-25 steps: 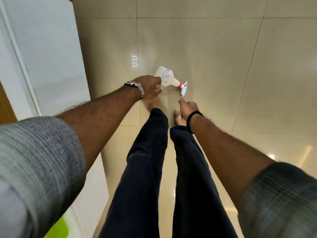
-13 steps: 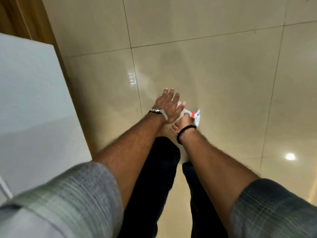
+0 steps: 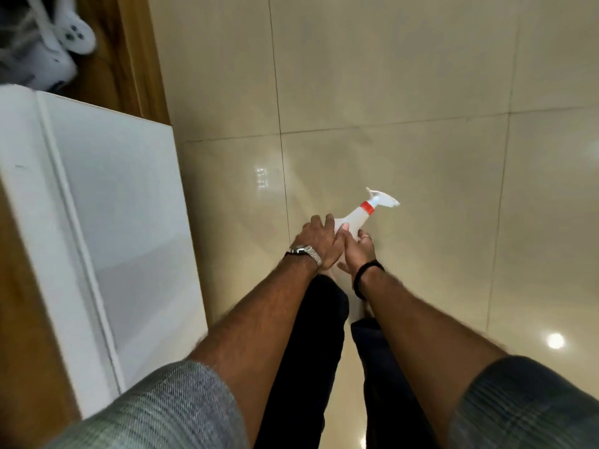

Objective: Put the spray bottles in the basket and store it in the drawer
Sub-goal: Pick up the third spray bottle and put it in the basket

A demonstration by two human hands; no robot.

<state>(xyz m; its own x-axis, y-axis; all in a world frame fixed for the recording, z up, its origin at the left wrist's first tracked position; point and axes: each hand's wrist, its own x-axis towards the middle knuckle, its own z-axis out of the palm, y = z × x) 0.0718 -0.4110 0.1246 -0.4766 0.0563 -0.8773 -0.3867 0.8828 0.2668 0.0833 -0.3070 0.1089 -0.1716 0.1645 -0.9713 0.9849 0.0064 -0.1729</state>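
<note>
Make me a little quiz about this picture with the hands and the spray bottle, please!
1. True or false: the spray bottle has a red ring below its nozzle.
2. Which wrist has the metal watch? A) left B) right C) neither
3. Fill in: the bottle's nozzle points ____ the person, out over the tiled floor.

Key:
1. True.
2. A. The watch is by the left hand; the right hand has a black band at its wrist. Both hands are on the bottle's body.
3. Away from.
</note>
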